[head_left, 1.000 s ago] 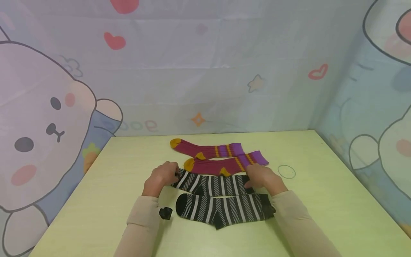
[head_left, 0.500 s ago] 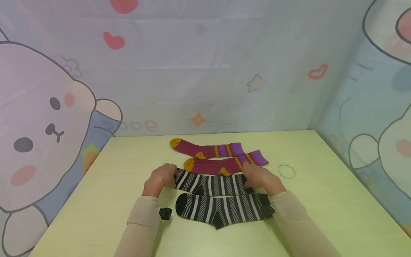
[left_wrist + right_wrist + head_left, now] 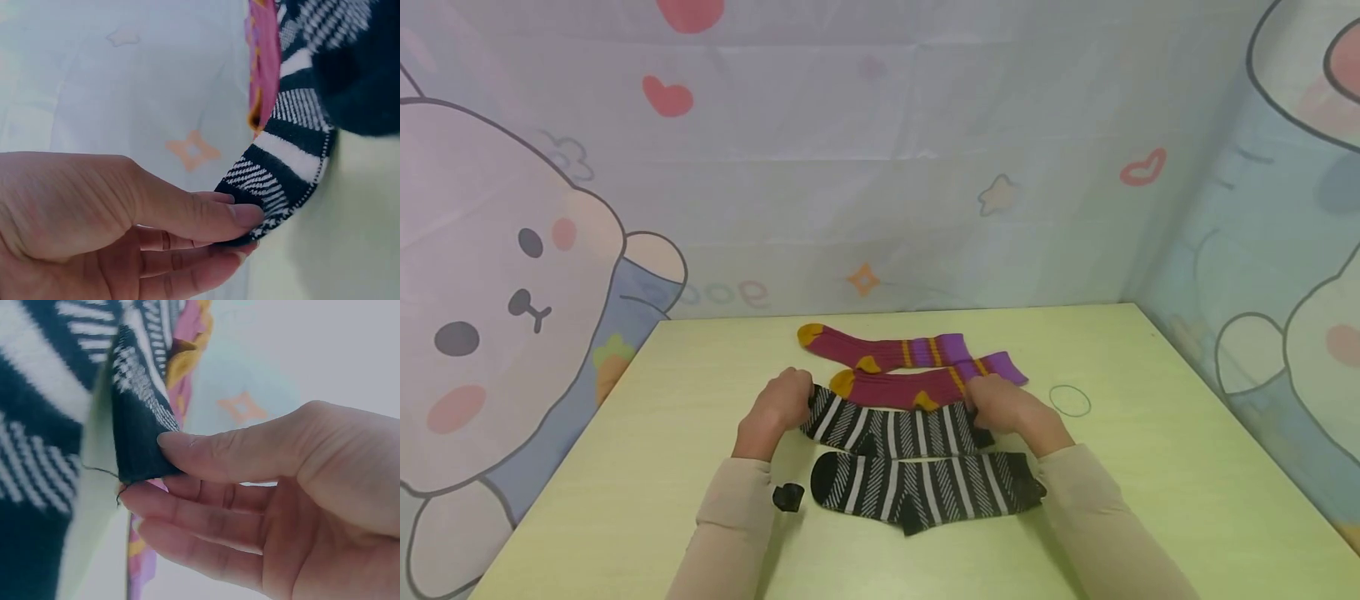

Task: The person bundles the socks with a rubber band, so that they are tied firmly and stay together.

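Observation:
Two black-and-white striped socks lie one above the other in the head view. My left hand point(image 3: 782, 402) pinches the toe end of the farther striped sock point(image 3: 895, 432) between thumb and fingers, as the left wrist view shows. At its other end, my right hand point(image 3: 1003, 406) pinches the dark cuff point(image 3: 145, 447), with a loose thread hanging at the edge. Both ends of this sock are lifted a little, while its middle sags toward the table. The nearer striped sock point(image 3: 925, 492) lies flat in front, untouched by either hand.
Behind the striped socks lie two maroon socks with yellow toes and purple cuffs, a farther sock point(image 3: 880, 352) and a nearer sock point(image 3: 895, 389), slightly overlapping. A thin green ring point(image 3: 1070, 401) is on the table point(image 3: 1187, 467) at right. A printed cloth point(image 3: 820, 208) hangs behind.
Both hands have risen slightly, and the ends of the farther striped sock have come up with them. The nearer striped sock and the maroon socks stay where they were.

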The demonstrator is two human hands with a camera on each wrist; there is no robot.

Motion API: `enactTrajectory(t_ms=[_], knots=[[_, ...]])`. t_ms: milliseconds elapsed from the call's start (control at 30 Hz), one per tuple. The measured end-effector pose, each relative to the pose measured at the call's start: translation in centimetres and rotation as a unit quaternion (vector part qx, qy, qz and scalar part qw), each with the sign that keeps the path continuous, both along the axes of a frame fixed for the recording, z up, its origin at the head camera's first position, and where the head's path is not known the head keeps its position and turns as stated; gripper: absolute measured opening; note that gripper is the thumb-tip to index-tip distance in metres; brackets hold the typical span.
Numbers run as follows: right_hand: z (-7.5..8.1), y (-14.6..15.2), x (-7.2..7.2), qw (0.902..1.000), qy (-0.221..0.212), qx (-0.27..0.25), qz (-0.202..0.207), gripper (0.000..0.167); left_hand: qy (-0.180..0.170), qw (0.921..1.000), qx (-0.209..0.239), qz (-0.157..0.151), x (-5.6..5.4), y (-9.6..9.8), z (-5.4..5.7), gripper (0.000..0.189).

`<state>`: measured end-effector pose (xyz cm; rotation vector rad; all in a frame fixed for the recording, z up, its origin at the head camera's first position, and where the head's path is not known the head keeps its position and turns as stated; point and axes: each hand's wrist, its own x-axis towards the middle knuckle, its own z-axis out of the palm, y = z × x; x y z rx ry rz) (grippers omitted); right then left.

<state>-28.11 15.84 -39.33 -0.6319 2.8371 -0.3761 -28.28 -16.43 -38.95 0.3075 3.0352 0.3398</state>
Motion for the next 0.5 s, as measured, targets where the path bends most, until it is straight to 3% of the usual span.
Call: enactTrajectory(t_ms=[333,500], knots=[[1.8,0.8,0.6,0.9998,-0.004,-0.017,0.009,0.025,0.01,0.9994,0.028,-0.019,1.5,0.7,1.9,0.017],[2.9,1.8,1.0,0.9996,-0.003,-0.025,0.014,0.026,0.003,0.9987,0.022,-0.045,2.1,1.1,2.9,0.022]])
